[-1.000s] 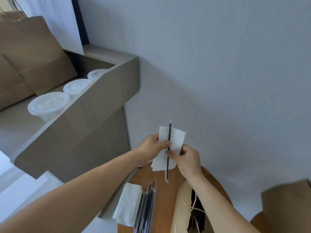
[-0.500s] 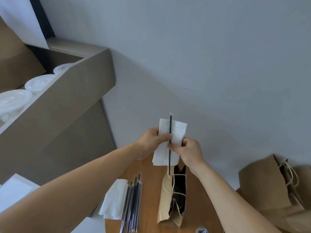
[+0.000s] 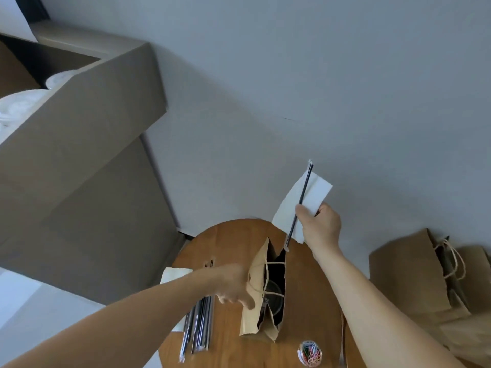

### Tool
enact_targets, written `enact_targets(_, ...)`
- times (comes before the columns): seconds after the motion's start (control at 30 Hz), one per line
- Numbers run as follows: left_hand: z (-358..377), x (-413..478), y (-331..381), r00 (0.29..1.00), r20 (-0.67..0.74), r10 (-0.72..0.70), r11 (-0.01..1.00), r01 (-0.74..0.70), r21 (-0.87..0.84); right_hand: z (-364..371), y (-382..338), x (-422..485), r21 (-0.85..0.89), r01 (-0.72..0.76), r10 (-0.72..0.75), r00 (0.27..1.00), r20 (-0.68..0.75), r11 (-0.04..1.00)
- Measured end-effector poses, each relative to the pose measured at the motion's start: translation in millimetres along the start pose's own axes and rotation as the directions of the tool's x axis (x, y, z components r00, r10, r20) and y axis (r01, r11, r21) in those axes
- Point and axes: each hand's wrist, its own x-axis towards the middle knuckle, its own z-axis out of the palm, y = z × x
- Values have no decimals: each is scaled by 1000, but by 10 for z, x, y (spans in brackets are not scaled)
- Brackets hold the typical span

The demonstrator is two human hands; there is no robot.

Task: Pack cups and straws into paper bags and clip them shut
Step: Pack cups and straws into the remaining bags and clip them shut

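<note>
Well above the desk [image 3: 228, 243], the right hand [image 3: 320, 227] is pinching a straw [image 3: 302, 192] and a white napkin [image 3: 317, 188] together, its grip clamped on both. The straw is slanting, its long axis running from upper right to lower left, and its lower tip is pointing at the open mouth of the paper bag [image 3: 255, 269] standing on the desk. It is showing thin and black (inside a clear wrapper). The left hand [image 3: 233, 285] is touching the bag's left wall, but blur is hiding whether its grip is closed.
</note>
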Motion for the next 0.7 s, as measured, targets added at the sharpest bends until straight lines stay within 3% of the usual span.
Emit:
enact_targets(0.1,234,163,64,995,-91,-34,999,35,11,216,99,-60,-25,-11,11,1000,1,1000)
enact_targets(0.23,362,270,99,959,-270,-81,994,57,-96,434,214,-178,-144,-1,3,1000,14,990)
enact_targets(0.53,348,289,-47,915,-357,-189,920,38,-390,366,503,-402,-404,9,65,984,169,915)
enact_targets(0.7,253,272,-170,923,-277,-268,856,96,-509,303,505,-492,-618,69,253,873,418,783)
